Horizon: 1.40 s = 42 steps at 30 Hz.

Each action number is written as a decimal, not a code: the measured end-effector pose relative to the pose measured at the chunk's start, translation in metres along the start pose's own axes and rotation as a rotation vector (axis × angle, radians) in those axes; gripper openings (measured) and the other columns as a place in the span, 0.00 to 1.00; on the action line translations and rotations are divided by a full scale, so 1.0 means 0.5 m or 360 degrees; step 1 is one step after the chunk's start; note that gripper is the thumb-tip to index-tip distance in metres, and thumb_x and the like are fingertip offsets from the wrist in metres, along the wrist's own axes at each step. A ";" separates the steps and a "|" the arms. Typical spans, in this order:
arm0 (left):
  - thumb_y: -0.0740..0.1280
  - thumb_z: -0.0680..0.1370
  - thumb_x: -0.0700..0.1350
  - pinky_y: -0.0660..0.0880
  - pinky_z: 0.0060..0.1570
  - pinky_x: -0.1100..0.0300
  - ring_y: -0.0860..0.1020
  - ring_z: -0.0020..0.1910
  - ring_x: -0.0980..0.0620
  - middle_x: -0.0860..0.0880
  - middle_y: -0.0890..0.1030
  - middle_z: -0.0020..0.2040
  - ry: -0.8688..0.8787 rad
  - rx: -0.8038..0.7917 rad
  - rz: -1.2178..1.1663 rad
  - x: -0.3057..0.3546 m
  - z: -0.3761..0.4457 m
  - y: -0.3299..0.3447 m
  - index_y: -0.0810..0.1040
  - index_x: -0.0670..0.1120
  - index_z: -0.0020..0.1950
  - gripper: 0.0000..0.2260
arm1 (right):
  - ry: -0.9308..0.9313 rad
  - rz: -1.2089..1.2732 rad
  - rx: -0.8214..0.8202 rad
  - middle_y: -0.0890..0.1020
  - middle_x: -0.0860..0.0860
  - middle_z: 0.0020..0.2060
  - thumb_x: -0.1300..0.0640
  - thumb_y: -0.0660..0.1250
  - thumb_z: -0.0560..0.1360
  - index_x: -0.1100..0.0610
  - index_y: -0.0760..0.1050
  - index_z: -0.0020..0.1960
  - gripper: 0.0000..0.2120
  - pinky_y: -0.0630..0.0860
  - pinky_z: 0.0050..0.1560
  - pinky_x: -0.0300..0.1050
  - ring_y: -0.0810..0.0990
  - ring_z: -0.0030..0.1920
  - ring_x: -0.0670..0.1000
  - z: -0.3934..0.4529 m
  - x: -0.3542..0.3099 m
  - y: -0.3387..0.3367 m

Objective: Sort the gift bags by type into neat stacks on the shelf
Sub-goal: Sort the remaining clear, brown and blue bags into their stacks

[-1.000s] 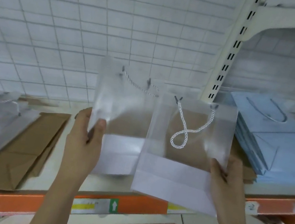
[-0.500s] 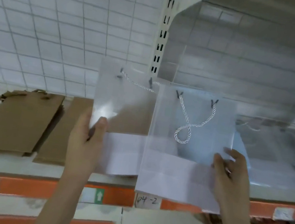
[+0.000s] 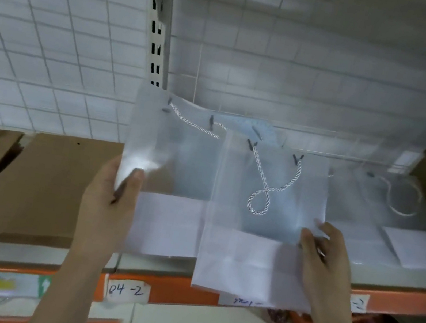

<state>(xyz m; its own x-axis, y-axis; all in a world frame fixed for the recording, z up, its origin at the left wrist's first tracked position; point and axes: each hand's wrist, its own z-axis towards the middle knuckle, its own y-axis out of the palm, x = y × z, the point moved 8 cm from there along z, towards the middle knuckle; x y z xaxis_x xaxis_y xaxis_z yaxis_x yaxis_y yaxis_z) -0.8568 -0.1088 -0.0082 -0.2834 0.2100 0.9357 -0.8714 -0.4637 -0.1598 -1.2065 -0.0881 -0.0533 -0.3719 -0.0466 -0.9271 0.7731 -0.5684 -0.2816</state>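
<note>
Head view: the left hand (image 3: 108, 200) pinches the left edge of one frosted bag (image 3: 168, 170), held upright over the shelf (image 3: 397, 279). The right hand (image 3: 323, 253) grips the right edge of a second bag (image 3: 255, 253), overlapping the first. Clear bags (image 3: 397, 234) lie far right; kraft bags (image 3: 41, 189) lie left.
</note>
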 end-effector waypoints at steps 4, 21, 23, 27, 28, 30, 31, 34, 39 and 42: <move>0.62 0.78 0.44 0.71 0.33 0.65 0.73 0.32 0.62 0.56 0.77 0.39 -0.0056 -0.0008 -0.0061 0.001 -0.005 0.052 0.74 0.57 0.49 0.07 | -0.0017 0.0002 0.0008 0.77 0.48 0.35 0.58 0.63 0.76 0.49 0.69 0.55 0.09 0.69 0.32 0.28 0.76 0.33 0.42 0.034 0.016 -0.026; 0.64 0.77 0.46 0.67 0.33 0.72 0.74 0.34 0.50 0.35 0.80 0.39 -0.0123 0.0028 0.0105 0.091 -0.125 0.497 0.72 0.52 0.59 0.11 | -0.0059 -0.0143 -0.0100 0.78 0.46 0.31 0.59 0.64 0.76 0.51 0.70 0.54 0.08 0.65 0.39 0.43 0.75 0.37 0.51 0.367 0.203 -0.345; 0.64 0.77 0.46 0.66 0.31 0.72 0.73 0.32 0.56 0.42 0.77 0.33 -0.0084 0.0023 0.0242 0.111 -0.138 0.554 0.73 0.47 0.62 0.14 | -0.0024 -0.0192 -0.0101 0.78 0.46 0.29 0.60 0.64 0.75 0.55 0.71 0.53 0.07 0.66 0.38 0.42 0.74 0.37 0.53 0.410 0.236 -0.383; 0.64 0.77 0.42 0.65 0.40 0.68 0.76 0.37 0.52 0.42 0.81 0.47 -0.0016 -0.0004 0.0471 0.131 -0.151 0.656 0.73 0.40 0.61 0.14 | 0.0035 -0.0208 -0.0105 0.76 0.51 0.39 0.59 0.64 0.76 0.58 0.71 0.60 0.13 0.68 0.48 0.46 0.75 0.46 0.56 0.464 0.272 -0.438; 0.64 0.77 0.43 0.68 0.43 0.63 0.78 0.41 0.46 0.39 0.81 0.48 -0.0036 0.0004 0.0536 0.126 -0.153 0.673 0.72 0.40 0.62 0.15 | 0.0043 -0.0209 -0.0115 0.75 0.52 0.42 0.59 0.64 0.76 0.58 0.71 0.62 0.14 0.67 0.49 0.46 0.75 0.47 0.56 0.473 0.276 -0.447; 0.63 0.78 0.44 0.73 0.46 0.51 0.79 0.48 0.38 0.36 0.81 0.49 -0.0064 0.0031 0.0770 0.113 -0.154 0.694 0.70 0.39 0.64 0.17 | 0.0051 -0.0206 -0.0126 0.76 0.53 0.46 0.59 0.63 0.76 0.58 0.70 0.64 0.16 0.65 0.49 0.43 0.74 0.47 0.53 0.491 0.285 -0.460; 0.63 0.78 0.46 0.74 0.46 0.47 0.78 0.51 0.35 0.36 0.80 0.51 -0.0072 0.0030 0.0951 0.108 -0.155 0.701 0.69 0.38 0.64 0.18 | 0.0053 -0.0205 -0.0137 0.76 0.53 0.47 0.60 0.63 0.76 0.59 0.69 0.65 0.17 0.64 0.49 0.42 0.74 0.47 0.52 0.501 0.289 -0.463; 0.60 0.79 0.47 0.74 0.46 0.43 0.76 0.53 0.33 0.35 0.76 0.58 -0.0083 -0.0013 0.1389 0.094 -0.159 0.712 0.66 0.37 0.67 0.20 | 0.0092 -0.0168 -0.0177 0.77 0.54 0.49 0.61 0.63 0.76 0.58 0.68 0.66 0.18 0.66 0.51 0.43 0.75 0.50 0.53 0.525 0.304 -0.462; 0.61 0.79 0.44 0.70 0.52 0.44 0.74 0.54 0.33 0.33 0.74 0.57 -0.0068 -0.0019 0.1611 0.075 -0.156 0.721 0.67 0.33 0.64 0.18 | 0.0075 -0.0225 -0.0188 0.78 0.57 0.51 0.60 0.62 0.77 0.60 0.69 0.64 0.16 0.68 0.52 0.47 0.77 0.54 0.57 0.558 0.311 -0.468; 0.62 0.78 0.40 0.65 0.58 0.43 0.71 0.55 0.31 0.29 0.73 0.56 -0.0040 0.0025 0.1696 0.063 -0.159 0.714 0.68 0.31 0.63 0.18 | 0.0030 -0.0354 -0.0198 0.78 0.61 0.57 0.60 0.61 0.77 0.62 0.67 0.65 0.17 0.69 0.52 0.48 0.76 0.56 0.60 0.572 0.306 -0.467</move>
<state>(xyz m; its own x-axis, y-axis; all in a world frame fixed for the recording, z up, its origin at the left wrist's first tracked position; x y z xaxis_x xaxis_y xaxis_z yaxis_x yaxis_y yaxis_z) -1.2087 -0.1992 -0.0608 -0.8881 -0.3283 0.3216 -0.1732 -0.4091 -0.8959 -1.5909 -0.1976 -0.0588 -0.5313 0.0845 -0.8430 0.7309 -0.4576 -0.5064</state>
